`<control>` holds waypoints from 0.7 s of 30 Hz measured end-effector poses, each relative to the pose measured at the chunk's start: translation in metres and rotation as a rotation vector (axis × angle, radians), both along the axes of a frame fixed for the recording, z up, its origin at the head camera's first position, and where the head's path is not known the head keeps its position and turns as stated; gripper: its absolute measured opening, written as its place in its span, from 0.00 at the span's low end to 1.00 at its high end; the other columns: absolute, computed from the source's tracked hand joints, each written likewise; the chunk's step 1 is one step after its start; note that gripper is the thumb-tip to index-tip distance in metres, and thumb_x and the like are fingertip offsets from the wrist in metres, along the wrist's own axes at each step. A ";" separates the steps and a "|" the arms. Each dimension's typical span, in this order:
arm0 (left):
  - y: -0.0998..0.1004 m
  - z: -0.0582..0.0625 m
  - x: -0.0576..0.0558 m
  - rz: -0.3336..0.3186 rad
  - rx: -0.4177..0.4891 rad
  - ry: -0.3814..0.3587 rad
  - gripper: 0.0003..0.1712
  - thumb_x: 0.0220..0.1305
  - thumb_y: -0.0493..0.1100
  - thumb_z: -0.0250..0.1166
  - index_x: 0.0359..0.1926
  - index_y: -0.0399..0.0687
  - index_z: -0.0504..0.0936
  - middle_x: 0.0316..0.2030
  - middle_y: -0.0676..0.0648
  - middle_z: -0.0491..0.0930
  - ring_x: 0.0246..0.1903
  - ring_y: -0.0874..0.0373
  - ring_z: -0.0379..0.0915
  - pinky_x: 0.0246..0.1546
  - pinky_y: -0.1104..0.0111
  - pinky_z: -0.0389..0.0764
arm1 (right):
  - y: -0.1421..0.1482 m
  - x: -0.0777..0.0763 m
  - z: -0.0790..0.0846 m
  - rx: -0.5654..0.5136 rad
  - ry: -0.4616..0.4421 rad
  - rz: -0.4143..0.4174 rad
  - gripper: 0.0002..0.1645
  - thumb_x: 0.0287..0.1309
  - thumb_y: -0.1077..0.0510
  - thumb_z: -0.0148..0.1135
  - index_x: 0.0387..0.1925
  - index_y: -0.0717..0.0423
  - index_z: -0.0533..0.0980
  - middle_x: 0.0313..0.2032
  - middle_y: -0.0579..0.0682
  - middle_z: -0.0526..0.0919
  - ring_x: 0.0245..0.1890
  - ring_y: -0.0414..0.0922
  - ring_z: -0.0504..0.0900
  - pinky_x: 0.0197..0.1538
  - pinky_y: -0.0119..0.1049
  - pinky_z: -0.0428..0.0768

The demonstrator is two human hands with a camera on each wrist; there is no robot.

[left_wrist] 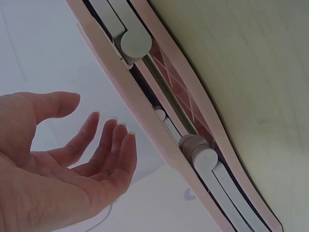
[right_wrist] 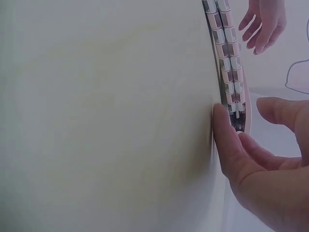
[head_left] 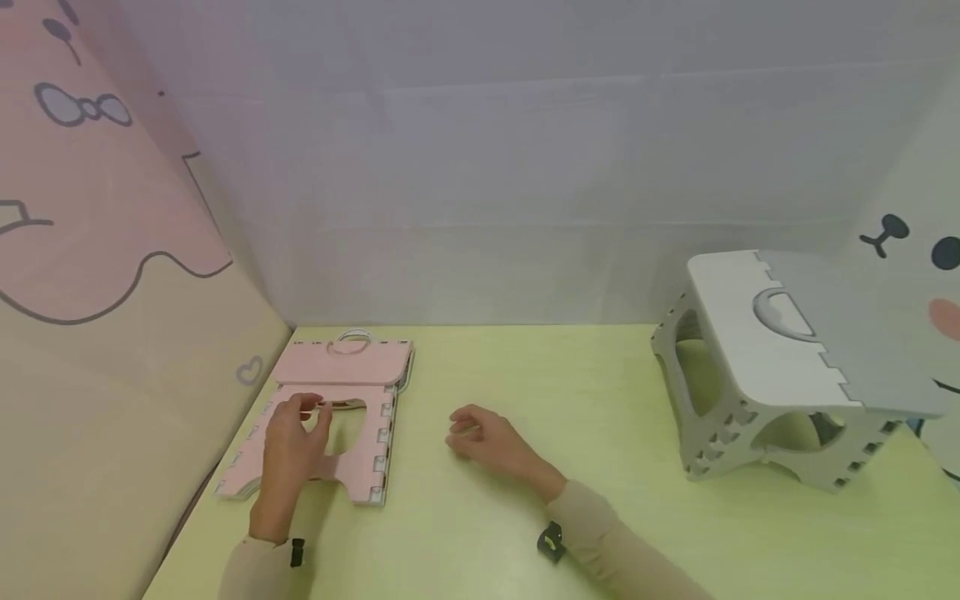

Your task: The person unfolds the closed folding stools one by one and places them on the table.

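A pink folding step stool [head_left: 367, 475] lies folded flat at the left of the table, its handle toward the back wall. Over its front half hovers my left hand [head_left: 288, 442], fingers bent loosely and thumb apart. In the left wrist view a gap of air separates this hand [left_wrist: 87, 164] from the stool's side [left_wrist: 128, 96], where pale hinge joints show. My right hand [head_left: 491, 437] is low over the table, right of the folded stool, with relaxed, slightly curled fingers and nothing in them. The right wrist view shows the stool's hinged edge [right_wrist: 227, 58] beyond the fingers.
A white and grey folding stool [head_left: 780, 350] stands unfolded on its legs at the right of the yellow-green table [head_left: 525, 367]. A pale sheet [head_left: 487, 167] hangs behind the table. Printed cartoon panels flank it at left [head_left: 112, 217] and right.
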State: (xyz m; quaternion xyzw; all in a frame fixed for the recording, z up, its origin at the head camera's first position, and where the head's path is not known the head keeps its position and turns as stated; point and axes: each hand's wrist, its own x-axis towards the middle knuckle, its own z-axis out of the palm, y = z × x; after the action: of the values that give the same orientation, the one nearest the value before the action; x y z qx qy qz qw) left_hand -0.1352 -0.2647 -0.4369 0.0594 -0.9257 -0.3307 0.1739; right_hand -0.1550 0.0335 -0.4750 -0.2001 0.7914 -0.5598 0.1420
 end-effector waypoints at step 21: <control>-0.029 0.002 0.003 0.096 -0.004 -0.248 0.28 0.75 0.44 0.58 0.63 0.24 0.68 0.59 0.19 0.65 0.63 0.21 0.55 0.56 0.32 0.66 | -0.029 0.005 0.004 0.015 -0.025 0.031 0.25 0.71 0.54 0.62 0.61 0.66 0.74 0.53 0.58 0.84 0.51 0.53 0.84 0.55 0.47 0.82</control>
State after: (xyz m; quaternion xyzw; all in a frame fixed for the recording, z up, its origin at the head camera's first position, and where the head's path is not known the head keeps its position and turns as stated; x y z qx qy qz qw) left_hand -0.1327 -0.2936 -0.4354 0.1439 -0.9367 -0.3104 0.0741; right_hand -0.1499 0.0043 -0.4713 -0.2043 0.7907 -0.5539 0.1619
